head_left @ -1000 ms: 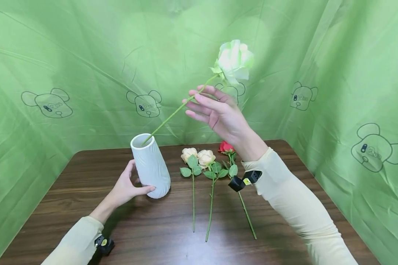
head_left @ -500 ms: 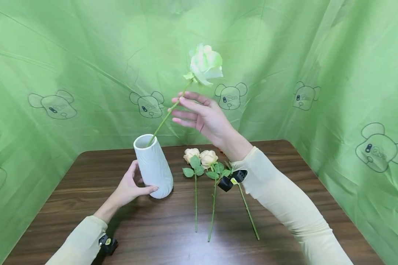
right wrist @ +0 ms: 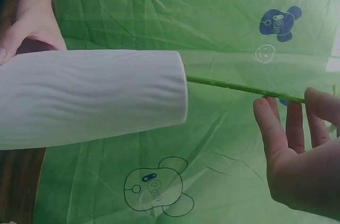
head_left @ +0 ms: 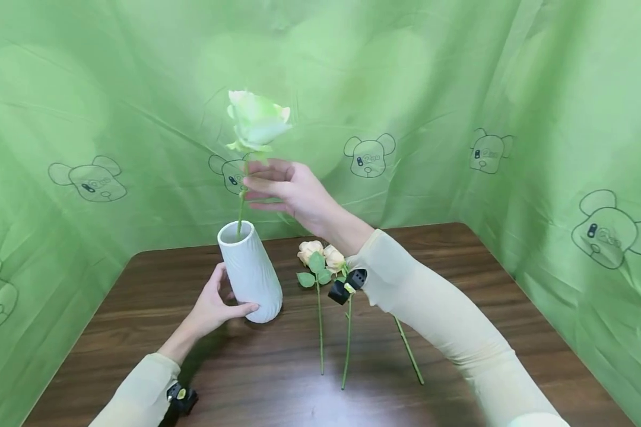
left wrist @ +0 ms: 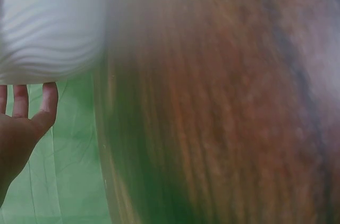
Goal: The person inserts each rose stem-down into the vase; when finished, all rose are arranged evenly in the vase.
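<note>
A white ribbed vase (head_left: 251, 273) stands on the brown table (head_left: 459, 279). My left hand (head_left: 217, 303) grips its lower part, thumb across the front. In the left wrist view the left hand (left wrist: 21, 123) lies with its fingertips against the vase (left wrist: 50, 30). My right hand (head_left: 271, 182) pinches the stem (head_left: 240, 210) of a white-green rose (head_left: 257, 118) just under the bloom. The stem stands nearly upright with its lower end inside the vase mouth. The right wrist view shows the stem (right wrist: 239, 87) leaving the vase (right wrist: 90, 96) and passing my right hand's fingertips (right wrist: 265, 112).
Two cream roses (head_left: 311, 250) (head_left: 334, 258) lie on the table right of the vase, stems pointing toward me. A third stem (head_left: 408, 350) shows under my right forearm, its bloom hidden. A green curtain (head_left: 513, 89) with bear prints closes in the table on three sides.
My right hand has swung the rose left and tipped it from a slant to nearly upright, with the stem sliding deeper into the vase. The left hand stays on the vase.
</note>
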Available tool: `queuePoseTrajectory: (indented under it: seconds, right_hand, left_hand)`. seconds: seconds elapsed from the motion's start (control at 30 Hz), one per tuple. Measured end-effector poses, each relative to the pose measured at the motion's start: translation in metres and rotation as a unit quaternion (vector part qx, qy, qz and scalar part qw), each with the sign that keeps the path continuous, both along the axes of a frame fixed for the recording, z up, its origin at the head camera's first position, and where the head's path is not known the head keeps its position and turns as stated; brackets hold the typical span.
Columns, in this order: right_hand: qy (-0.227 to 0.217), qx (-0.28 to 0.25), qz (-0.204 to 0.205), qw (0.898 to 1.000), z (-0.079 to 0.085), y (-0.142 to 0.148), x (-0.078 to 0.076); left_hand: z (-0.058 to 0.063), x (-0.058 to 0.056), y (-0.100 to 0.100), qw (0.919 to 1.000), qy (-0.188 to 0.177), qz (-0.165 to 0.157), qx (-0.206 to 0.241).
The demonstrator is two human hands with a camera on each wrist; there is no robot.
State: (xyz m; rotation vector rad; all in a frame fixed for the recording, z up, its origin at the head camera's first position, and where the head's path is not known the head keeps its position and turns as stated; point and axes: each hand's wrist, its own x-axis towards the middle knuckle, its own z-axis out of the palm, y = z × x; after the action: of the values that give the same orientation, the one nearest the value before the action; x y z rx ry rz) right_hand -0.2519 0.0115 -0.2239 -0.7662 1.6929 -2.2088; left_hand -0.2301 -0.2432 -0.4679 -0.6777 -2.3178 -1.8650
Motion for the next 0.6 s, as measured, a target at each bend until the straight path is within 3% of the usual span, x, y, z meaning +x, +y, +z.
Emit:
queuePoseTrajectory:
  seconds: [0.23, 0.6]
  right_hand:
    - [0.009, 0.042, 0.01, 0.999, -0.002, -0.016, -0.001]
    - [-0.013, 0.123, 0.027, 0.992, -0.013, -0.022, -0.009]
  left_hand:
    - [0.003, 0.0, -0.003, 0.9999, 0.01, -0.011, 0.003]
    - [0.006, -0.001, 0.004, 0.9999, 0.003, -0.014, -0.009]
